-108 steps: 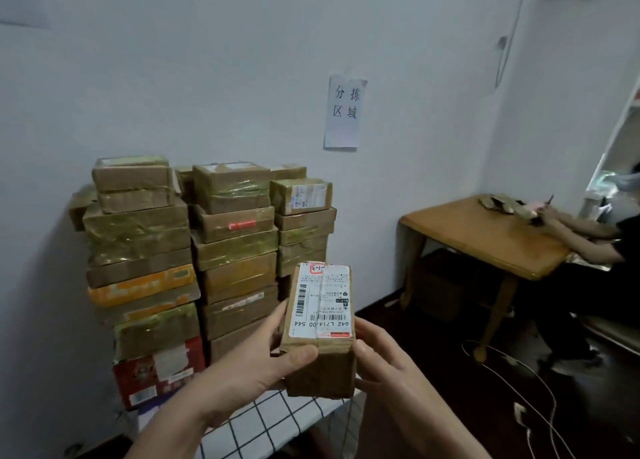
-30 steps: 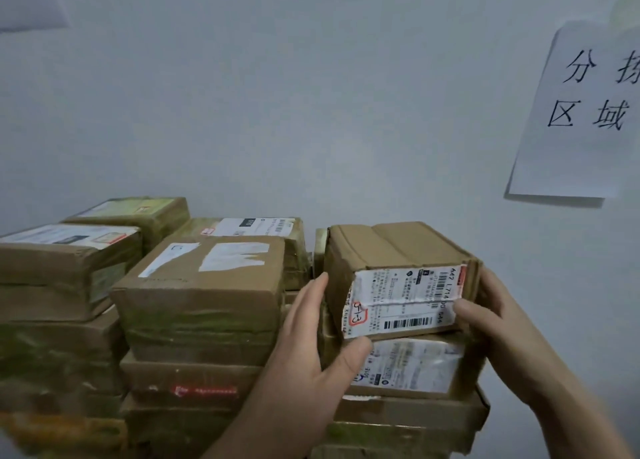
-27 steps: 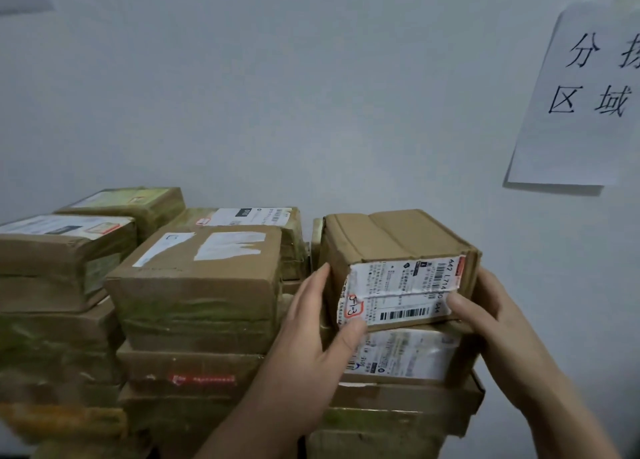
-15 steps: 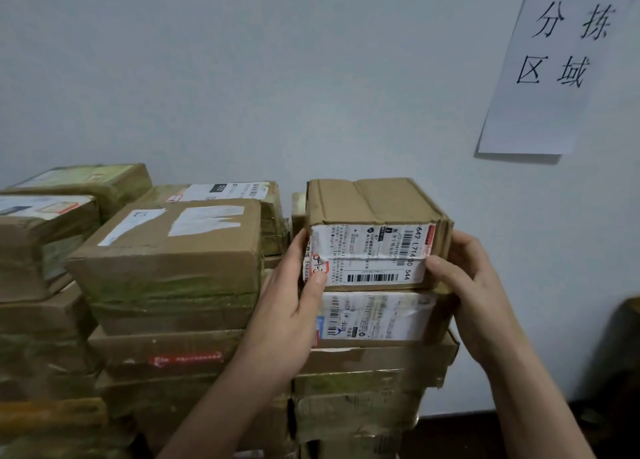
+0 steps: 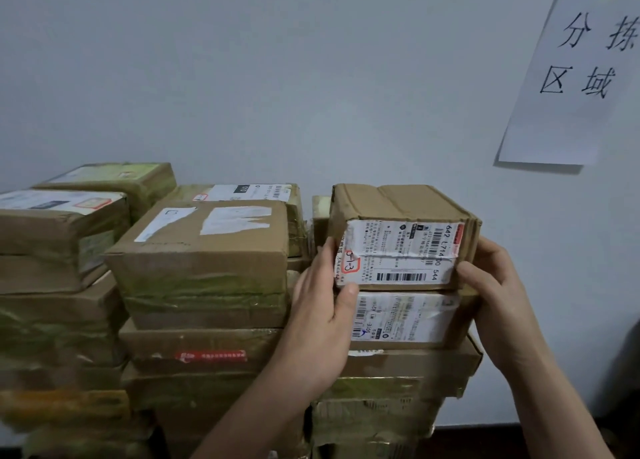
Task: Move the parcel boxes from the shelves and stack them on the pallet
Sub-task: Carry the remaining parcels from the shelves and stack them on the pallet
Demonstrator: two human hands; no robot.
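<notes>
**Q:** What do the two grips hold?

**A:** The left grip (image 5: 322, 306) clasps the left end of a small brown cardboard parcel box with a white shipping label (image 5: 398, 209). Its fingers lie up the box's side and its thumb presses the label's lower corner. The right grip (image 5: 498, 296) curls round the right end, thumb at the front edge.

**Q:** And where is that box?

**A:** It tops the right-hand stack, resting on a flatter brown cardboard box with its own white label (image 5: 398, 320). Its label faces the camera, with "0-1-3" handwritten in red ink at the left end.

**Q:** What surrounds it?

**A:** Just to the left, a larger taped brown carton with torn white label patches (image 5: 207, 244) tops the middle stack. Further left, a brown carton with a printed label on its lid (image 5: 59, 223) tops a third stack. Behind them is a pale plain wall (image 5: 277, 60), and at upper right hangs a white paper sheet with black handwritten characters (image 5: 575, 119).
</notes>
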